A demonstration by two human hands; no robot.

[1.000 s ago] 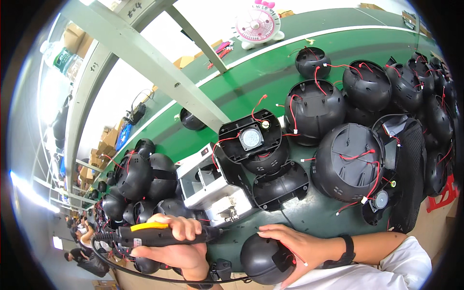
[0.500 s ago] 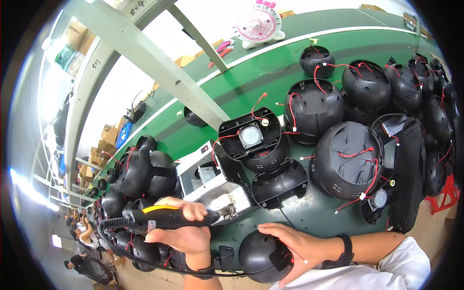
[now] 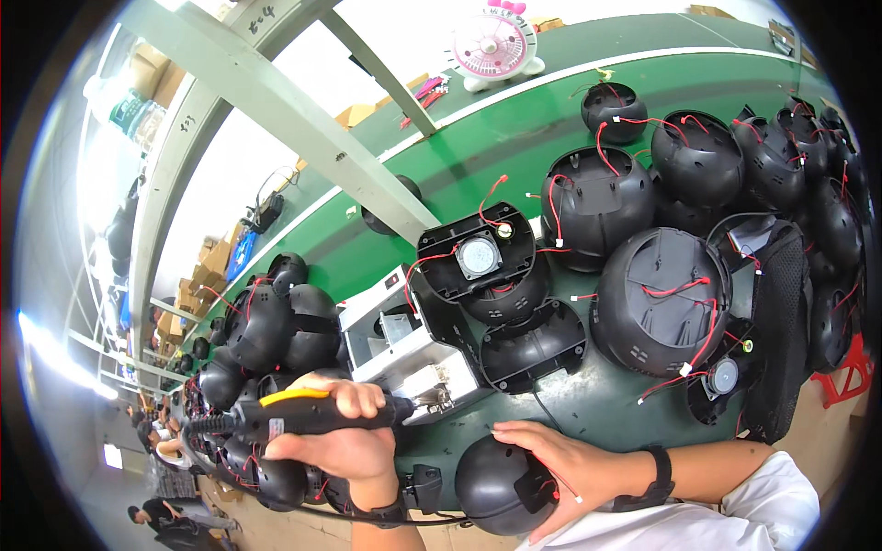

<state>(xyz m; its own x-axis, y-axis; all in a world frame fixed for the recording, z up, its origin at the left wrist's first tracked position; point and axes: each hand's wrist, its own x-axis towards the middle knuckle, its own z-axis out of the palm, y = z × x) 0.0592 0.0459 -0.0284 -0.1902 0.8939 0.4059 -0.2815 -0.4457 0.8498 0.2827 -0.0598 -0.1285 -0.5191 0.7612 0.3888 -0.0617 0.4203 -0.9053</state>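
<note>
My left hand (image 3: 354,450) is wrapped round a black electric screwdriver (image 3: 303,418) with a yellow lever and a corded tail. The driver's tip points right, at the front of a silver and black screw feeder (image 3: 439,372); whether it touches a screw is too small to tell. In my right hand (image 3: 574,473) is a round black plastic shell (image 3: 491,487), gripped from its right side near the table's front edge. A short red wire with a white plug shows between that hand and the shell. Behind the feeder, a black part with a round speaker (image 3: 480,255) leans on another shell.
Several black shells with red wires crowd the right, such as a large one (image 3: 657,303). More are heaped at left (image 3: 262,321). A green conveyor belt (image 3: 514,129) runs behind, with a pink and white fan (image 3: 491,46) beyond. A grey post (image 3: 303,129) slants across.
The shells on the green belt have shifted right, one of them behind the post. My hands keep their grips, nearly still. People in the background have moved slightly.
</note>
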